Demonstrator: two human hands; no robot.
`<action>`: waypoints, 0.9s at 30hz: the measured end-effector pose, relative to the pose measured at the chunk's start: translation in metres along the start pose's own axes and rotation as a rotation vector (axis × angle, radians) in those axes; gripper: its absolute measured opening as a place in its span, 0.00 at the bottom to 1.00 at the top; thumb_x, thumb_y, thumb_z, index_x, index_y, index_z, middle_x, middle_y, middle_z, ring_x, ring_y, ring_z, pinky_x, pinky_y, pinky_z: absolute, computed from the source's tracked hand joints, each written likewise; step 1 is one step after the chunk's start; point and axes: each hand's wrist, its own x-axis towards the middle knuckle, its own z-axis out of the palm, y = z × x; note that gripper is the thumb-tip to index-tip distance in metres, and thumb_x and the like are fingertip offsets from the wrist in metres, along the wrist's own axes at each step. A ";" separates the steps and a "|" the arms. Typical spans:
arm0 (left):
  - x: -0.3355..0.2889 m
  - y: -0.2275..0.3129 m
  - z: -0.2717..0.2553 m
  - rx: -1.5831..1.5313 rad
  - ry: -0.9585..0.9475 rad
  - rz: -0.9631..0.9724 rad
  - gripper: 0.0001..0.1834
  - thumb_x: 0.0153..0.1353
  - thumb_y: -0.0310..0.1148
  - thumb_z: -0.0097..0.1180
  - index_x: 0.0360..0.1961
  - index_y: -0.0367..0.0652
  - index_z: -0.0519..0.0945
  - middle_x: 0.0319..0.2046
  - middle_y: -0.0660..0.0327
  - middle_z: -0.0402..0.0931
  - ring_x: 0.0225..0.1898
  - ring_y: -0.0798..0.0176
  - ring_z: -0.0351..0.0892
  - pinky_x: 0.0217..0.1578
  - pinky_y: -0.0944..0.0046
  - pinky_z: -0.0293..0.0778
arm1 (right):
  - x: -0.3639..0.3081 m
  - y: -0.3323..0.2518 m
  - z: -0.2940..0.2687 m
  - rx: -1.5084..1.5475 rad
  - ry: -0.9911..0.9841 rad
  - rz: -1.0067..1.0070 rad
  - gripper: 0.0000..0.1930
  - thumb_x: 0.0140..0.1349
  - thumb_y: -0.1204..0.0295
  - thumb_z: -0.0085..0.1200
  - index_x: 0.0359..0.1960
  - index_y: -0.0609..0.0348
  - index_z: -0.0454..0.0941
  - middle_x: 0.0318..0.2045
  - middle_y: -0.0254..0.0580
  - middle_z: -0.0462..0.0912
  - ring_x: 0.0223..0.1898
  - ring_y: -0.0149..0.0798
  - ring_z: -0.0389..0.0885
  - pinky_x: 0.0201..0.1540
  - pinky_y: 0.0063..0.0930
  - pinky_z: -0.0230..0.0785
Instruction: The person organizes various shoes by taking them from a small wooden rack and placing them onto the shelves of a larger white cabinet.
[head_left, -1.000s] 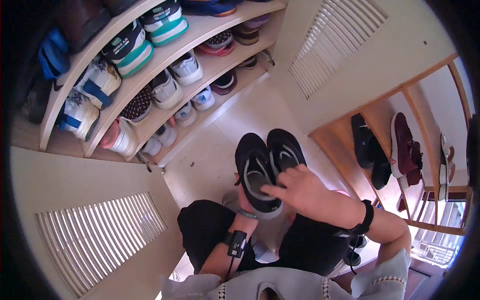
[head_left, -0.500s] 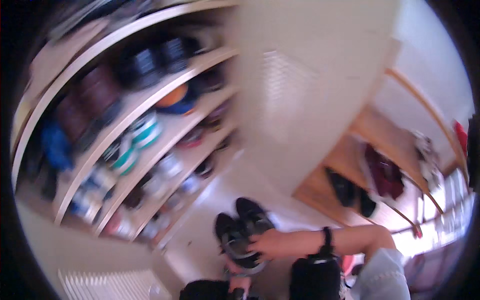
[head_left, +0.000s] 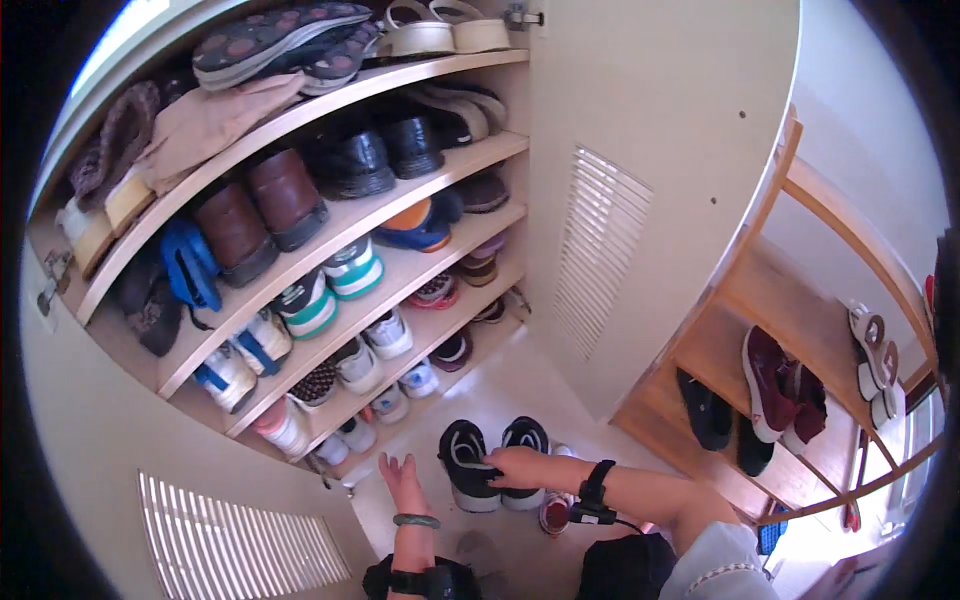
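Below, black sneakers point(head_left: 495, 460) near shelf edge point(head_left: 400, 425)

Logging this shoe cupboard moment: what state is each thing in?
Black sneakers: side by side on the floor, upright.
Right hand: resting on the sneakers.
Left hand: open, empty.
Cupboard door: swung open.
Cupboard shelves: full of shoes.
Wooden rack: holding a few shoes.

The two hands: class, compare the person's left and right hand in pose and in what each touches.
The right hand lies on the pair of black sneakers, gripping them; the left hand hangs open and touches nothing. The right hand reaches sideways across the floor; the left hand points forward toward the shoe shelves. Both wrists wear bands.
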 end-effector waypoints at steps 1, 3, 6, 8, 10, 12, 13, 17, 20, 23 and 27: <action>0.003 0.005 -0.011 0.041 -0.015 0.219 0.41 0.57 0.44 0.53 0.68 0.56 0.46 0.62 0.59 0.58 0.58 0.58 0.61 0.49 0.53 0.59 | 0.011 -0.002 0.007 -0.019 -0.032 0.021 0.21 0.50 0.64 0.58 0.43 0.64 0.74 0.38 0.55 0.77 0.40 0.55 0.77 0.43 0.43 0.71; 0.004 0.010 -0.027 0.012 -0.032 0.204 0.41 0.57 0.38 0.55 0.68 0.53 0.46 0.63 0.51 0.54 0.60 0.56 0.59 0.55 0.54 0.55 | 0.030 -0.006 0.023 -0.061 -0.067 0.003 0.20 0.51 0.64 0.58 0.43 0.63 0.74 0.36 0.54 0.76 0.40 0.54 0.77 0.42 0.43 0.71; -0.002 0.012 -0.032 -0.036 -0.120 0.096 0.42 0.56 0.32 0.57 0.68 0.50 0.46 0.63 0.43 0.51 0.62 0.54 0.56 0.62 0.56 0.50 | 0.049 -0.012 0.037 -0.155 -0.101 -0.016 0.19 0.51 0.65 0.58 0.43 0.61 0.73 0.35 0.52 0.76 0.40 0.53 0.78 0.41 0.43 0.71; -0.017 0.017 -0.028 -0.047 -0.172 -0.003 0.43 0.56 0.31 0.57 0.68 0.49 0.46 0.63 0.43 0.52 0.63 0.54 0.56 0.62 0.56 0.50 | 0.057 -0.015 0.043 -0.192 -0.110 -0.031 0.19 0.50 0.66 0.58 0.43 0.60 0.74 0.36 0.51 0.76 0.39 0.52 0.78 0.40 0.43 0.72; -0.028 0.026 -0.018 -0.054 -0.248 -0.005 0.42 0.56 0.31 0.57 0.68 0.47 0.46 0.62 0.43 0.54 0.63 0.54 0.56 0.61 0.57 0.53 | 0.063 -0.018 0.049 -0.219 -0.094 -0.050 0.20 0.49 0.67 0.60 0.45 0.57 0.73 0.37 0.49 0.76 0.38 0.52 0.78 0.38 0.43 0.73; -0.016 0.013 -0.023 -0.107 -0.257 0.019 0.42 0.57 0.31 0.57 0.67 0.45 0.46 0.62 0.44 0.54 0.61 0.56 0.58 0.61 0.59 0.55 | 0.074 -0.014 0.071 -0.228 -0.003 -0.146 0.23 0.49 0.67 0.59 0.49 0.54 0.71 0.39 0.47 0.76 0.38 0.52 0.79 0.38 0.45 0.72; -0.008 0.008 -0.024 -0.128 -0.264 -0.004 0.42 0.57 0.32 0.57 0.67 0.45 0.46 0.62 0.44 0.54 0.61 0.56 0.59 0.60 0.59 0.55 | 0.073 -0.020 0.074 -0.203 0.028 -0.143 0.24 0.50 0.66 0.59 0.51 0.52 0.71 0.38 0.47 0.76 0.38 0.52 0.79 0.39 0.46 0.71; -0.014 0.012 0.020 0.015 -0.330 0.016 0.40 0.57 0.38 0.55 0.66 0.43 0.49 0.48 0.57 0.69 0.46 0.63 0.68 0.49 0.61 0.63 | 0.038 -0.012 0.034 -0.075 -0.143 0.019 0.22 0.52 0.64 0.57 0.50 0.52 0.72 0.36 0.49 0.79 0.41 0.49 0.78 0.42 0.46 0.69; 0.017 -0.017 -0.006 -0.041 -0.393 -0.051 0.40 0.56 0.39 0.55 0.67 0.46 0.49 0.47 0.58 0.69 0.46 0.62 0.69 0.46 0.60 0.67 | 0.010 0.011 0.013 0.111 -0.172 -0.127 0.19 0.53 0.63 0.55 0.46 0.56 0.74 0.39 0.49 0.79 0.44 0.49 0.77 0.45 0.44 0.68; 0.015 0.007 -0.012 0.135 -0.331 0.004 0.41 0.57 0.41 0.53 0.67 0.50 0.48 0.55 0.59 0.63 0.54 0.59 0.64 0.56 0.52 0.54 | -0.041 -0.022 -0.079 0.180 -0.133 0.111 0.19 0.55 0.63 0.53 0.47 0.59 0.73 0.42 0.50 0.79 0.45 0.50 0.76 0.47 0.42 0.68; 0.017 -0.019 0.023 0.181 -0.396 0.051 0.40 0.56 0.39 0.52 0.67 0.51 0.48 0.55 0.59 0.66 0.55 0.59 0.64 0.58 0.52 0.48 | -0.137 -0.013 -0.133 0.285 0.256 0.308 0.20 0.61 0.62 0.49 0.50 0.62 0.71 0.45 0.51 0.77 0.46 0.47 0.76 0.51 0.36 0.67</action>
